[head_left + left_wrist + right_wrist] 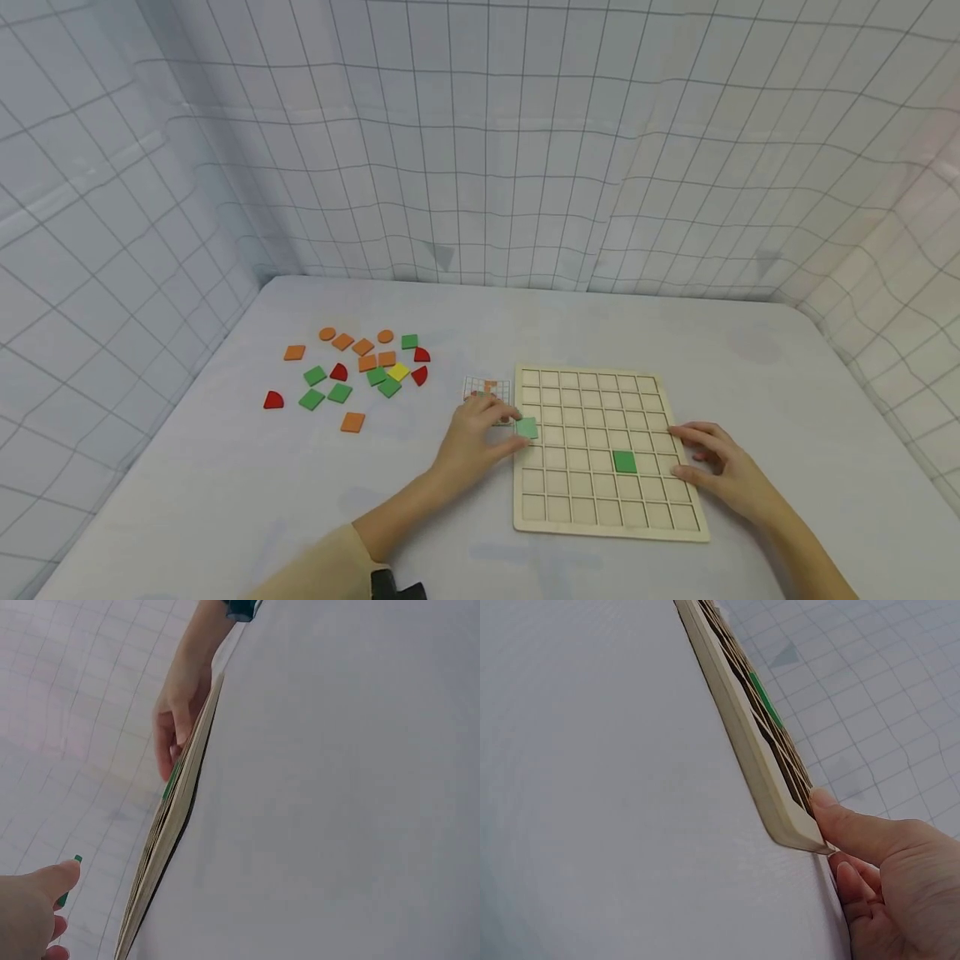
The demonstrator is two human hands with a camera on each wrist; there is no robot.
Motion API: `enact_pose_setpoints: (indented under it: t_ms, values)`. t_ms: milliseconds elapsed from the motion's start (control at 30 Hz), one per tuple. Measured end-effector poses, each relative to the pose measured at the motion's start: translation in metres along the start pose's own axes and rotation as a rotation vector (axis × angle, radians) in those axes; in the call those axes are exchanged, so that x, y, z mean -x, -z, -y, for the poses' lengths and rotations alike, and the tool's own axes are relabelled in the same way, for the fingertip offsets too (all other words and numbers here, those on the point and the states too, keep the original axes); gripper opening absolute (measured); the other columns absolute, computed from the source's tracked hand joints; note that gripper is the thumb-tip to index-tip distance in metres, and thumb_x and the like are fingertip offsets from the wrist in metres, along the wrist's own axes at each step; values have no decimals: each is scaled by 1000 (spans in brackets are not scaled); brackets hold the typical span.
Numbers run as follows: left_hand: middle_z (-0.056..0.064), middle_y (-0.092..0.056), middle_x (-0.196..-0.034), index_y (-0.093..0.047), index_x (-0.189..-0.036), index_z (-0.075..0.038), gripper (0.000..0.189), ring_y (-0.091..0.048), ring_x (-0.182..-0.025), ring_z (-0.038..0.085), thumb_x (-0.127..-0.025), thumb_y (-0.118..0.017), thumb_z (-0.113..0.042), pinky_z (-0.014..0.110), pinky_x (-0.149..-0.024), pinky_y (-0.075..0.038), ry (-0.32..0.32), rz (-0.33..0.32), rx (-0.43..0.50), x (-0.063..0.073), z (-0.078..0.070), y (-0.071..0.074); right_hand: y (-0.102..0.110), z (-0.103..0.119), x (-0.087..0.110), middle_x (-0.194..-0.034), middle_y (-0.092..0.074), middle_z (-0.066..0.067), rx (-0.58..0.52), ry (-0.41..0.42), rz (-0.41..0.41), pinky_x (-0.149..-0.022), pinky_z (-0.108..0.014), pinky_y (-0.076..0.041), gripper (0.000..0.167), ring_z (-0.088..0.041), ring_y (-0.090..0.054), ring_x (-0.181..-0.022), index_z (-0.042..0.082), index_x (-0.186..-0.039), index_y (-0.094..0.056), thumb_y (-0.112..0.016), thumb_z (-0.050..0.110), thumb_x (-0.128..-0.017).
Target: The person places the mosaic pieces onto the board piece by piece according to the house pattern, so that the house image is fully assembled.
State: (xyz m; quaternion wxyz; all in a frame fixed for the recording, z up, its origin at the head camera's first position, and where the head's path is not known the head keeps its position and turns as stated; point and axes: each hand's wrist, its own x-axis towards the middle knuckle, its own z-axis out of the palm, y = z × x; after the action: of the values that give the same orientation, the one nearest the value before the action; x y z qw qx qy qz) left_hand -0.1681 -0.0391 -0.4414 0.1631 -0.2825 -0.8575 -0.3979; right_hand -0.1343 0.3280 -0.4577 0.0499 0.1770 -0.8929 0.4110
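Observation:
A square wooden grid board [609, 529] lies on the table, with one green square tile [625, 462] set in a cell right of its middle. At the board's left edge my left hand [480, 442] pinches another green square tile [527, 427] between thumb and fingers; only slivers of that tile show beside the thumb in the left wrist view. My right hand [731, 475] holds the board's right edge. In the right wrist view its thumb [855, 829] lies on the board's rim, with the other fingers curled at the edge below.
A small printed pattern card [474, 385] lies left of the board, partly covered by my left hand. Farther left are scattered loose pieces: several orange squares [352, 422], green squares [312, 400], red quarter-circles [273, 400], orange discs [386, 336] and a yellow square [399, 372].

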Motion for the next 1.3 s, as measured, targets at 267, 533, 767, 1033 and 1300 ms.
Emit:
enact_pose_setpoints:
  t_ms: [267, 533, 767, 1033, 1300]
  values:
    - [-4, -56, -85, -66, -92, -15, 27, -46, -77, 9, -71, -77, -29, 22, -72, -37, -47, 68, 13, -5, -27, -33, 0, -1, 0, -119, -44, -4, -5, -3, 1, -80, -6, -36, 51, 5, -43, -102, 3, -124, -54, -72, 9, -77]
    - [-7, -55, -86, -67, -92, -18, 26, -43, -77, 5, -74, -74, -35, 17, -75, -34, -87, 172, -19, -7, -50, -59, -1, -1, 1, -119, -44, -4, -18, -1, 2, -79, -7, -37, 50, 5, -42, -103, 2, -123, -54, -72, 9, -77]
    - [-12, -53, -88, -67, -91, -23, 28, -43, -79, 2, -74, -70, -45, 15, -72, -32, -107, 218, -127, -8, -63, -77, -1, 2, 0, -119, -45, -6, -16, 11, -9, -79, -6, -37, 50, 5, -42, -103, 2, -123, -55, -72, 8, -77]
    - [-14, -51, -92, -67, -91, -25, 29, -40, -80, 2, -76, -66, -49, 17, -72, -31, -87, 261, -188, -7, -70, -87, 0, 3, 0, -119, -44, -7, -18, 12, 0, -80, -6, -37, 49, 6, -42, -103, 1, -123, -54, -71, 9, -78]
    - [-14, -50, -93, -66, -92, -28, 28, -38, -80, 2, -77, -65, -52, 17, -73, -29, -69, 291, -224, -8, -71, -91, 0, -1, 0, -120, -44, -4, -12, -3, 2, -80, -6, -36, 50, 6, -41, -104, 2, -124, -54, -72, 9, -77]
